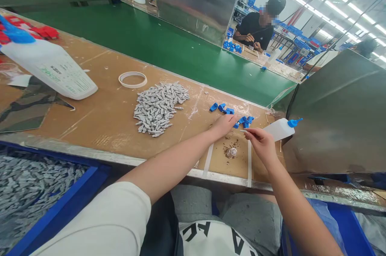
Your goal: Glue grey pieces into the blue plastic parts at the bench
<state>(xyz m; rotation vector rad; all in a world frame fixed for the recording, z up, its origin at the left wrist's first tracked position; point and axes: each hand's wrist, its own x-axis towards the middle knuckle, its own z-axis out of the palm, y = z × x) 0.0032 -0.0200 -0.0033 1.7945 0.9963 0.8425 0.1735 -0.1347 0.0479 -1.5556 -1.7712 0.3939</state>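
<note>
My left hand [223, 125] reaches over the table with its fingers curled together at several small blue plastic parts [247, 121]. A blue piece shows just past its fingertips; what they grip, if anything, is hidden. To its right, my right hand [261, 142] pinches a small pale piece [243, 130] between thumb and finger, its tip pointing at the blue parts. The kind of this piece is too small to tell. A small clear dish [231, 152] sits below the hands, among wet drops. Left of my left hand lies a heap of small grey plastic parts [159, 107].
A white squeeze bottle [279, 129] lies tilted by the right metal panel [337, 119]. A larger bottle [51, 65] and a tape roll [132, 79] are at left. Beyond runs a green belt [169, 55]; a person [256, 27] sits across it. A blue bin [75, 199] holds grey parts.
</note>
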